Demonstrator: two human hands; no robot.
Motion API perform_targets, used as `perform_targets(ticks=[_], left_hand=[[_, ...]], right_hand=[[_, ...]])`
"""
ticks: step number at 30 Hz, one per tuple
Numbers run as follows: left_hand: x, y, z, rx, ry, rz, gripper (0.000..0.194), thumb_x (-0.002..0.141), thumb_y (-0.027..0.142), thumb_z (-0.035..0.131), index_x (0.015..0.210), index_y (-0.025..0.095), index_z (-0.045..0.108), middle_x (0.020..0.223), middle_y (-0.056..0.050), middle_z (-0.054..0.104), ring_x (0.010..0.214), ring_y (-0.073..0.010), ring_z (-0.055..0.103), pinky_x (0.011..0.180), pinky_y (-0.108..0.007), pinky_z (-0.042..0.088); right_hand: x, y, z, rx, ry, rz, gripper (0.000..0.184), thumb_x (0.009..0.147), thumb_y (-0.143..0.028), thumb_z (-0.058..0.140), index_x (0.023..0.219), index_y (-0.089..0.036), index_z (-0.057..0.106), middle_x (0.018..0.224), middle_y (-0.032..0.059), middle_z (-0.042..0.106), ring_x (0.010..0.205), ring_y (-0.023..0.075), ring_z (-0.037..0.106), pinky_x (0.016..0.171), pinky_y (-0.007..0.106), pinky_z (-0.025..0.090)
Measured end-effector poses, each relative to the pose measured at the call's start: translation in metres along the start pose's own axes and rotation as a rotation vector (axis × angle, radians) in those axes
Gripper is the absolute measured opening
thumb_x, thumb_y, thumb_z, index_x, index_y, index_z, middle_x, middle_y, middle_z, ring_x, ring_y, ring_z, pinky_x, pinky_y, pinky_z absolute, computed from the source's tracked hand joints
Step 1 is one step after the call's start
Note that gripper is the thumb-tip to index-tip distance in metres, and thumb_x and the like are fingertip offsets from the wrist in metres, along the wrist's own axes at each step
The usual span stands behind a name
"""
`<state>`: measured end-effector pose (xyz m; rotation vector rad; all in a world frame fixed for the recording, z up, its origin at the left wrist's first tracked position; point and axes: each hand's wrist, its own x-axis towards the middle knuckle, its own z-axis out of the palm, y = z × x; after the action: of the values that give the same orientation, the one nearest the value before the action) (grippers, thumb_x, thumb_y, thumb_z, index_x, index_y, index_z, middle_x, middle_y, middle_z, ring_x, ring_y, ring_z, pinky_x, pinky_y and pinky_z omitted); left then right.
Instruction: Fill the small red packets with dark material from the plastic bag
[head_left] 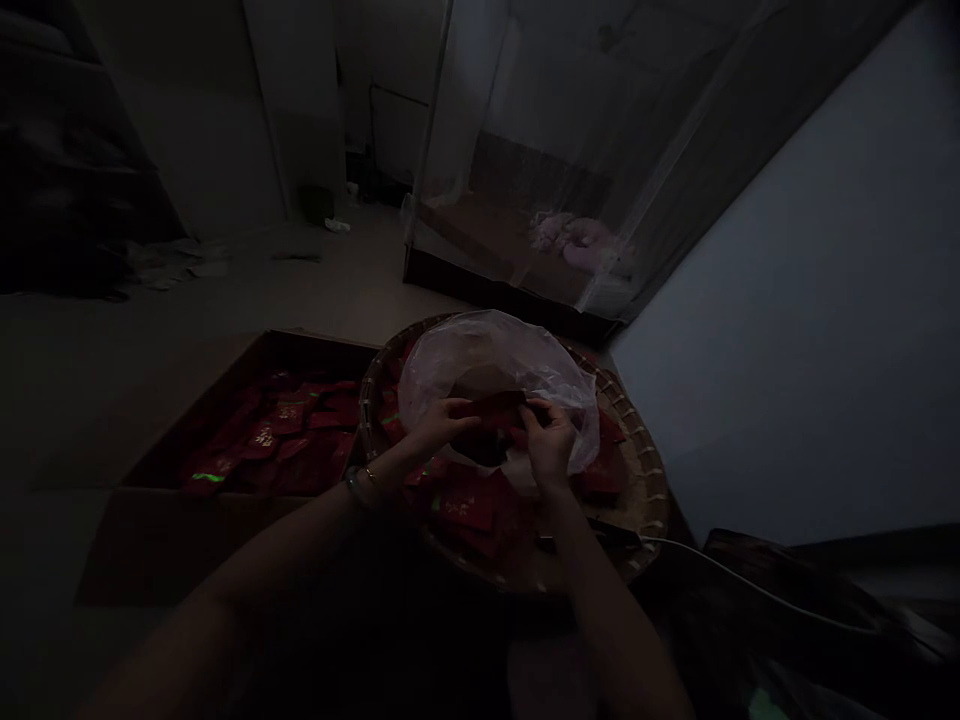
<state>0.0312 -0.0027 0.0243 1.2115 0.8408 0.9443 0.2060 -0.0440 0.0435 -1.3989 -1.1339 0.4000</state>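
In dim light, a red packet (495, 408) is held up between my two hands, over the mouth of a clear plastic bag (502, 340). My left hand (441, 424) grips its left end, with a bangle and a bracelet on that wrist. Thumb and fingers of my right hand (551, 440) pinch its right end. The bag sits on a round woven bamboo tray (646, 450). Several more red packets (466, 505) lie on the tray around the bag. What is inside the bag is too dark to make out.
Left of the tray stands an open cardboard box (161, 425) filled with red packets. A dark flat device (611, 535) with a white cable (750, 583) lies at the tray's near right. Behind is a netted bed (517, 285); a pale wall (810, 300) rises on the right.
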Motion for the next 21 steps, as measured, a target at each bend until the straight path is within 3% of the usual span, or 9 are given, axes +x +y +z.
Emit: perform_targets(ticks=[3, 5, 7, 9, 11, 13, 16, 21], left_hand=[[0.003, -0.002, -0.005, -0.147, 0.097, -0.021, 0.045, 0.061, 0.036, 0.077, 0.096, 0.011, 0.065, 0.076, -0.004, 0.068, 0.06, -0.0127, 0.061, 0.053, -0.021, 0.045], [0.006, -0.002, -0.007, -0.201, 0.185, 0.008, 0.044, 0.061, 0.034, 0.076, 0.096, 0.012, 0.064, 0.079, -0.004, 0.068, 0.06, -0.0121, 0.061, 0.054, -0.021, 0.046], [0.008, -0.001, -0.008, -0.118, 0.218, 0.093, 0.036, 0.065, 0.03, 0.073, 0.095, 0.012, 0.065, 0.079, -0.003, 0.068, 0.063, -0.0127, 0.061, 0.057, -0.022, 0.047], [0.01, 0.0, -0.008, 0.08, 0.211, 0.232, 0.026, 0.069, 0.023, 0.068, 0.092, 0.013, 0.068, 0.081, -0.004, 0.07, 0.071, -0.0149, 0.063, 0.065, -0.024, 0.048], [0.009, 0.003, -0.005, 0.3, 0.174, 0.375, 0.02, 0.071, 0.018, 0.064, 0.089, 0.014, 0.07, 0.086, -0.004, 0.071, 0.078, -0.0168, 0.064, 0.072, -0.026, 0.049], [0.008, 0.007, -0.002, 0.459, 0.111, 0.449, 0.019, 0.072, 0.013, 0.062, 0.088, 0.015, 0.071, 0.088, -0.003, 0.072, 0.08, -0.0174, 0.065, 0.074, -0.026, 0.05], [0.005, 0.011, 0.003, 0.545, 0.069, 0.449, 0.022, 0.072, 0.01, 0.059, 0.09, 0.014, 0.07, 0.087, -0.004, 0.072, 0.077, -0.017, 0.065, 0.073, -0.027, 0.051], [0.004, 0.01, 0.005, 0.43, 0.136, 0.461, 0.035, 0.069, 0.008, 0.062, 0.103, 0.014, 0.066, 0.098, -0.006, 0.072, 0.088, -0.0178, 0.066, 0.081, -0.028, 0.053]], right_hand=[[0.0, 0.011, -0.002, 0.02, -0.065, 0.123, 0.038, 0.069, -0.048, 0.068, 0.083, -0.013, 0.063, 0.074, 0.0045, 0.065, 0.066, 0.0179, 0.06, 0.062, 0.032, 0.051], [-0.003, 0.015, -0.005, -0.053, -0.19, 0.094, 0.038, 0.069, -0.047, 0.067, 0.087, -0.014, 0.062, 0.076, 0.0058, 0.065, 0.068, 0.0196, 0.061, 0.064, 0.034, 0.052], [-0.006, 0.013, -0.007, -0.184, -0.238, -0.065, 0.041, 0.073, -0.042, 0.065, 0.101, -0.014, 0.061, 0.093, 0.0109, 0.067, 0.083, 0.0236, 0.063, 0.074, 0.04, 0.053], [-0.006, 0.004, -0.008, -0.355, -0.24, -0.323, 0.048, 0.079, -0.034, 0.06, 0.122, -0.015, 0.053, 0.12, 0.0154, 0.059, 0.108, 0.0274, 0.057, 0.091, 0.046, 0.048], [-0.005, -0.007, -0.007, -0.519, -0.308, -0.584, 0.052, 0.084, -0.025, 0.055, 0.135, -0.02, 0.045, 0.139, 0.0125, 0.047, 0.126, 0.0275, 0.045, 0.103, 0.048, 0.04], [-0.001, -0.016, -0.004, -0.637, -0.415, -0.769, 0.048, 0.088, -0.019, 0.049, 0.136, -0.025, 0.046, 0.143, 0.0063, 0.044, 0.13, 0.0259, 0.04, 0.107, 0.046, 0.036], [0.004, -0.019, 0.002, -0.7, -0.475, -0.891, 0.042, 0.092, -0.016, 0.043, 0.132, -0.027, 0.052, 0.134, 0.004, 0.054, 0.125, 0.0242, 0.045, 0.105, 0.042, 0.039], [0.001, -0.007, 0.003, -0.654, -0.401, -0.889, 0.036, 0.094, -0.019, 0.042, 0.127, -0.02, 0.057, 0.118, 0.0086, 0.065, 0.113, 0.0226, 0.055, 0.098, 0.04, 0.045]])
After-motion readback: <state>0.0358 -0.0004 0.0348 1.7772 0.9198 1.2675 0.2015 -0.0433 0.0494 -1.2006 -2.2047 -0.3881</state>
